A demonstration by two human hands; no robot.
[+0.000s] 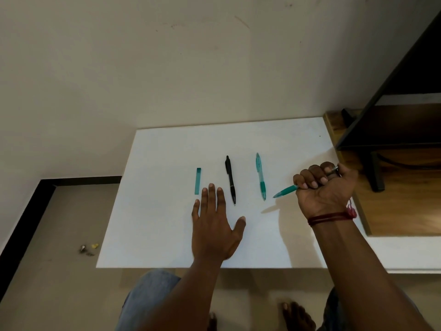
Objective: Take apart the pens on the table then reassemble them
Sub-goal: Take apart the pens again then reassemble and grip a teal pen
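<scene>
**While one green pen sat in my fist, the rest lay waiting on the tabletop**

As my right hand (324, 185) was raised a little off the tabletop (167, 151), its fingers (310, 174) were curled tight round the middle of a green pen (286, 190). The tip poked out to the left and the silvery end showed at the far side of my fist. My left hand (214, 225) lay flat on the tabletop, fingers (211, 194) straight and spread, holding nothing. Its fingertips sat just beside a short green piece (197, 181) and near the tip of a black pen (230, 180). Between the black pen and my fist lay a clear green pen (260, 176), lengthways and apart from the others.

I judged these pens to be light, stiff plastic, smooth along the barrel and a bit grippier at the rubbery band near the tip. A fist round the middle was no good for unscrewing. I reckoned my other hand would have to pinch the grip section while this one held the upper barrel, the two twisting against each other. Inside I expected a thin refill and perhaps a small spring that could jump or roll away, so working low over the tabletop seemed wise. The clear barrel looked the most brittle, so I meant not to bend it. Whether the short green piece was a cap or part of a barrel I could not tell.
</scene>
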